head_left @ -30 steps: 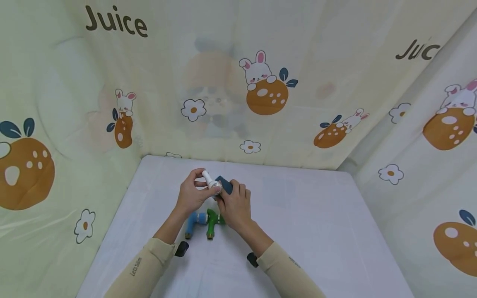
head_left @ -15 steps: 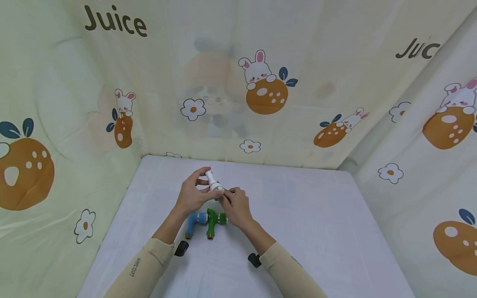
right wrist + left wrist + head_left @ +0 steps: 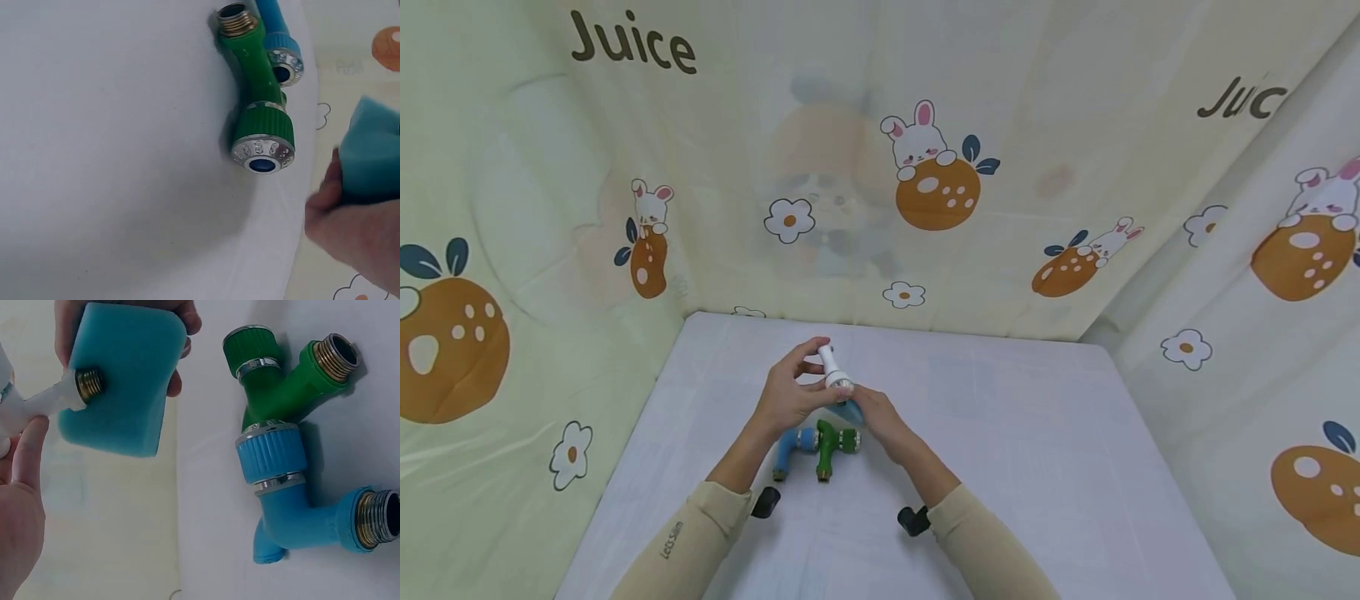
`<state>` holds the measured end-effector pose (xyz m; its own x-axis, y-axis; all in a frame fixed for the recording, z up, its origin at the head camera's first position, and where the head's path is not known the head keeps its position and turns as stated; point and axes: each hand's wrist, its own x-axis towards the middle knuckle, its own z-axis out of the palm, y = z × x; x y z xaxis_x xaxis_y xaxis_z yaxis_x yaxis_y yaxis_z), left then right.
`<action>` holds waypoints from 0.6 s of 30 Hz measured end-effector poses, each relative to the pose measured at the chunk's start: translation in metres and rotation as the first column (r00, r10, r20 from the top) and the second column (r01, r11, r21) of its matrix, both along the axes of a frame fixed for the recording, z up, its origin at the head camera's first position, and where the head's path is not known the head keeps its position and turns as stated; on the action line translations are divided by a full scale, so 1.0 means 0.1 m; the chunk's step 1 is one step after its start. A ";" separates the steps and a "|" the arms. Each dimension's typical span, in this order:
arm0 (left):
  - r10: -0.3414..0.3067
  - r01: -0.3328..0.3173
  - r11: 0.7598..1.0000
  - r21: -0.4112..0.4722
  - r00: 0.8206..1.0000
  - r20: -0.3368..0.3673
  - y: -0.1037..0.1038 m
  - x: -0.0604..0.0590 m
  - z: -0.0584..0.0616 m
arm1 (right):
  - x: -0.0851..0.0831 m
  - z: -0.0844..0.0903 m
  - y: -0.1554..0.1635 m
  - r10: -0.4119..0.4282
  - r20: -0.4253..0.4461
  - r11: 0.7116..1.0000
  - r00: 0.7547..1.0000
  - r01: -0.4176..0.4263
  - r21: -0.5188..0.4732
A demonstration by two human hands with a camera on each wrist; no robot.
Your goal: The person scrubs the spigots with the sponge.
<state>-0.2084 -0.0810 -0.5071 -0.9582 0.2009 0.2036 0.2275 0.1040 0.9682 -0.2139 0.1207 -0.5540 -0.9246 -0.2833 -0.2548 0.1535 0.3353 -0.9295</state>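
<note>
My left hand (image 3: 786, 400) grips a white tap (image 3: 833, 367) raised over the table, its thumb along the body. The tap's brass threaded end shows in the left wrist view in front of a blue sponge (image 3: 131, 369); whether they touch I cannot tell. My right hand (image 3: 882, 418) holds that sponge, with fingers curled behind it in the left wrist view. Below the hands a blue tap (image 3: 787, 450) and a green tap (image 3: 825, 450) lie side by side on the table, their threaded ends bare.
The white-covered table (image 3: 1037, 467) meets a printed curtain (image 3: 1015, 308) at the back, with more curtain on both sides. A black wrist device (image 3: 766, 502) sits at the left sleeve, another black wrist device (image 3: 914, 522) at the right.
My right hand has turned and dropped with the sponge, from the white tap's far right to beneath it. The white tap has moved slightly right. The green tap's knob is uncovered.
</note>
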 end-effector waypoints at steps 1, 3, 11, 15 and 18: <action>-0.006 0.006 1.000 0.002 1.000 -0.004 0.00 0.00 0.00 | -0.01 0.01 0.01 0.014 0.030 1.000 0.999 -0.013 -0.028; -0.022 0.022 1.000 0.006 1.000 -0.012 0.00 0.00 0.01 | -0.03 0.01 0.04 0.050 0.081 0.996 0.995 -0.043 -0.083; -0.084 0.085 0.996 0.034 0.996 -0.015 0.00 0.01 0.03 | -0.03 0.02 0.08 0.121 0.201 0.976 0.972 -0.080 -0.201; -0.110 0.110 0.993 0.051 0.994 -0.013 0.00 0.02 0.05 | -0.02 0.03 0.07 0.132 0.233 0.966 0.964 -0.071 -0.250; -0.130 0.131 0.989 0.072 0.991 -0.017 0.01 0.01 0.05 | -0.01 0.03 0.07 0.145 0.250 0.954 0.957 -0.068 -0.292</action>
<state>-0.2072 -0.0803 -0.5023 -0.9221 0.3082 0.2342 0.2468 0.0020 0.9691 -0.2147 0.1273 -0.5515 -0.7940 -0.4713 -0.3839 0.3853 0.0982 -0.9175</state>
